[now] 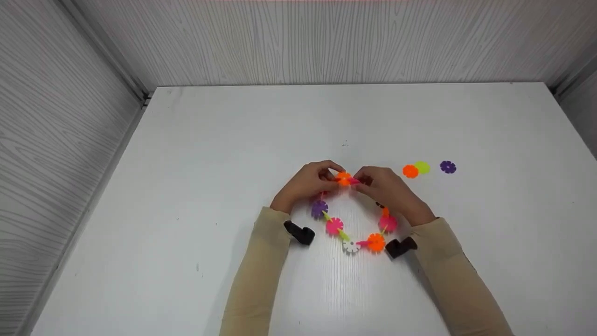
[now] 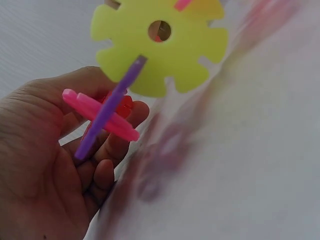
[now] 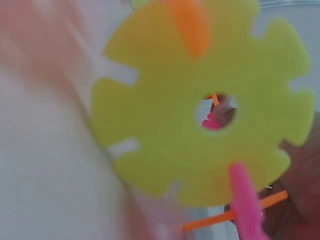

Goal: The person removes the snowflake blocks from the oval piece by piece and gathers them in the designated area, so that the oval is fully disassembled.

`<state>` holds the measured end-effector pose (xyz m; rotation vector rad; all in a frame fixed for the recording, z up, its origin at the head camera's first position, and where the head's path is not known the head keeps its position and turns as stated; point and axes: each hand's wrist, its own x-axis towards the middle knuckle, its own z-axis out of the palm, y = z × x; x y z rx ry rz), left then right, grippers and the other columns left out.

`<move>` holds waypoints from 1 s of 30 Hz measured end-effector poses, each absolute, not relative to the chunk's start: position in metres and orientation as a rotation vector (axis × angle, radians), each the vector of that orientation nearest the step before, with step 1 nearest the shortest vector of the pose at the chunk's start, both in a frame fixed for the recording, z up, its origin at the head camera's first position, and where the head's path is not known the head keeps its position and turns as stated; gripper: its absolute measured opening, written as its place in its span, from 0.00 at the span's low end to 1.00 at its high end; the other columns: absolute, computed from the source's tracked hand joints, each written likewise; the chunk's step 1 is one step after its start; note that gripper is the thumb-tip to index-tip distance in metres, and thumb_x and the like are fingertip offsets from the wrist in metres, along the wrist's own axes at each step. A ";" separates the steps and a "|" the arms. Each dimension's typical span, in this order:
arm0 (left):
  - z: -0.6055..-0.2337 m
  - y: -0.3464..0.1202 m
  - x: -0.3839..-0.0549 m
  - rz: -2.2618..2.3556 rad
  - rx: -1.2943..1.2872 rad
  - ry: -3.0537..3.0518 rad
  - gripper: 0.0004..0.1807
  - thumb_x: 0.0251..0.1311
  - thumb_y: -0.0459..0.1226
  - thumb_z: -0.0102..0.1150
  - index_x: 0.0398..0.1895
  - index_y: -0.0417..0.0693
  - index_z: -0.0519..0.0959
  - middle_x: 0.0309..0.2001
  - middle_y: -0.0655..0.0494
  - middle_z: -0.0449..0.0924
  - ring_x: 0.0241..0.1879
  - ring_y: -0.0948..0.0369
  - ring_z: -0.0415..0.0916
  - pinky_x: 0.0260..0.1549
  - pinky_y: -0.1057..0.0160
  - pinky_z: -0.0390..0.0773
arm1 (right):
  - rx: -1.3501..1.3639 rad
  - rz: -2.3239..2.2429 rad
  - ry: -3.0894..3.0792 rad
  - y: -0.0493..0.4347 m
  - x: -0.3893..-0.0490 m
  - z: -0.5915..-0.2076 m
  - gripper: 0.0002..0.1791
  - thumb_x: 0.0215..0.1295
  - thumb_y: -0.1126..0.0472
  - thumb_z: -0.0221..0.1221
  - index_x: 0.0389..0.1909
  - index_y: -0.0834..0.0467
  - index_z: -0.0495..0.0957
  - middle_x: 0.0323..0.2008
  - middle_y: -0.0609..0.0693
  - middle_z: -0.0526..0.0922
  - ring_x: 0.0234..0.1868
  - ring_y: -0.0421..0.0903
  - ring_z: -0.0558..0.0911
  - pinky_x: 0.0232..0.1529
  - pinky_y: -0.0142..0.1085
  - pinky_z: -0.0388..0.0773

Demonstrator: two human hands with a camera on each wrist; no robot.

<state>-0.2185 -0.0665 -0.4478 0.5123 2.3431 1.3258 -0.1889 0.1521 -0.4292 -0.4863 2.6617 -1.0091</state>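
Observation:
A chain of bright notched plastic discs, slotted into one another, curves in a loop on the table between the hands, with a white disc at the near side. At the top of the loop, an orange notched disc lies between both sets of fingertips. My left hand pinches the chain there from the left. From the right, my right hand pinches a pink notched disc beside the orange one. A yellow-green disc of the chain fills much of the left wrist view; fingers partly hide the gripped discs.
Loose discs lie on the white table to the right beyond the right hand: an orange one touching a yellow-green one, and a purple one apart. Wood-grain panels stand at the back and sides.

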 end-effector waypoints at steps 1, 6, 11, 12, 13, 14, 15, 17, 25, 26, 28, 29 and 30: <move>-0.448 -0.066 -0.219 1.324 0.513 2.344 0.16 0.60 0.40 0.62 0.52 0.56 0.79 0.39 0.53 0.80 0.34 0.62 0.73 0.35 0.69 0.75 | -0.485 -1.008 2.666 0.152 -0.189 -0.429 0.13 0.66 0.55 0.60 0.46 0.57 0.80 0.39 0.52 0.82 0.38 0.48 0.76 0.44 0.39 0.78; -0.448 -0.066 -0.218 1.333 0.506 2.333 0.16 0.59 0.40 0.62 0.52 0.56 0.79 0.39 0.53 0.80 0.34 0.61 0.73 0.34 0.69 0.75 | -0.462 -0.997 2.684 0.152 -0.189 -0.430 0.13 0.65 0.54 0.61 0.46 0.56 0.80 0.38 0.51 0.82 0.38 0.48 0.76 0.43 0.39 0.78; -0.447 -0.065 -0.218 1.325 0.495 2.329 0.16 0.59 0.41 0.63 0.51 0.57 0.79 0.37 0.54 0.79 0.32 0.61 0.72 0.33 0.69 0.75 | -0.455 -0.999 2.705 0.151 -0.188 -0.430 0.13 0.64 0.54 0.62 0.46 0.55 0.80 0.38 0.51 0.82 0.38 0.48 0.76 0.43 0.38 0.78; -0.447 -0.064 -0.218 1.328 0.494 2.326 0.16 0.59 0.42 0.63 0.51 0.57 0.79 0.36 0.54 0.79 0.31 0.61 0.71 0.32 0.69 0.75 | -0.456 -0.998 2.710 0.150 -0.187 -0.430 0.13 0.64 0.54 0.62 0.46 0.55 0.80 0.38 0.51 0.83 0.38 0.48 0.76 0.43 0.38 0.78; -0.447 -0.064 -0.218 1.331 0.490 2.323 0.16 0.59 0.42 0.64 0.51 0.57 0.79 0.35 0.54 0.78 0.30 0.61 0.71 0.32 0.69 0.75 | -0.460 -0.996 2.716 0.150 -0.187 -0.430 0.13 0.64 0.54 0.62 0.46 0.55 0.80 0.38 0.51 0.83 0.37 0.48 0.76 0.43 0.39 0.78; -0.447 -0.064 -0.218 1.333 0.488 2.322 0.16 0.58 0.42 0.64 0.50 0.57 0.80 0.35 0.55 0.78 0.30 0.61 0.71 0.31 0.69 0.75 | -0.464 -0.998 2.721 0.149 -0.187 -0.430 0.13 0.64 0.54 0.62 0.46 0.56 0.80 0.38 0.51 0.83 0.37 0.48 0.77 0.44 0.39 0.79; -0.447 -0.064 -0.218 1.337 0.487 2.323 0.15 0.58 0.42 0.64 0.50 0.57 0.80 0.34 0.55 0.78 0.30 0.61 0.70 0.31 0.69 0.75 | -0.468 -1.002 2.723 0.149 -0.187 -0.430 0.12 0.64 0.55 0.62 0.45 0.56 0.80 0.38 0.51 0.83 0.37 0.48 0.77 0.44 0.39 0.79; -0.448 -0.064 -0.218 1.345 0.486 2.325 0.15 0.58 0.42 0.65 0.49 0.58 0.80 0.34 0.55 0.78 0.29 0.61 0.71 0.31 0.69 0.75 | -0.484 -1.012 2.729 0.148 -0.187 -0.430 0.12 0.64 0.55 0.62 0.45 0.57 0.80 0.38 0.52 0.83 0.37 0.48 0.77 0.44 0.39 0.78; -0.448 -0.064 -0.217 1.352 0.485 2.336 0.16 0.56 0.46 0.66 0.48 0.61 0.81 0.36 0.56 0.79 0.33 0.61 0.72 0.34 0.67 0.75 | -0.535 -1.039 2.745 0.149 -0.188 -0.432 0.11 0.64 0.59 0.62 0.44 0.60 0.82 0.38 0.54 0.83 0.37 0.48 0.76 0.43 0.39 0.76; -0.448 -0.064 -0.217 1.355 0.481 2.334 0.16 0.57 0.45 0.66 0.49 0.60 0.81 0.37 0.56 0.79 0.34 0.61 0.72 0.34 0.67 0.75 | -0.543 -1.039 2.749 0.150 -0.188 -0.432 0.11 0.64 0.60 0.62 0.44 0.60 0.82 0.38 0.54 0.83 0.37 0.48 0.76 0.43 0.39 0.75; -0.448 -0.064 -0.217 1.358 0.481 2.332 0.16 0.57 0.45 0.66 0.49 0.60 0.81 0.37 0.55 0.80 0.34 0.61 0.72 0.34 0.67 0.75 | -0.548 -1.031 2.759 0.150 -0.188 -0.432 0.11 0.64 0.60 0.62 0.44 0.60 0.82 0.38 0.53 0.83 0.37 0.48 0.75 0.41 0.37 0.74; -0.448 -0.064 -0.216 1.358 0.480 2.332 0.16 0.57 0.44 0.65 0.49 0.60 0.81 0.37 0.55 0.80 0.34 0.61 0.72 0.34 0.68 0.75 | -0.554 -1.028 2.765 0.150 -0.187 -0.432 0.10 0.64 0.60 0.62 0.44 0.60 0.82 0.37 0.53 0.83 0.36 0.48 0.74 0.41 0.37 0.73; -0.448 -0.064 -0.216 1.356 0.481 2.334 0.16 0.58 0.44 0.65 0.50 0.59 0.81 0.37 0.55 0.80 0.34 0.61 0.72 0.34 0.68 0.75 | -0.560 -1.024 2.772 0.150 -0.187 -0.432 0.10 0.64 0.60 0.62 0.44 0.60 0.83 0.37 0.53 0.83 0.36 0.48 0.73 0.40 0.37 0.72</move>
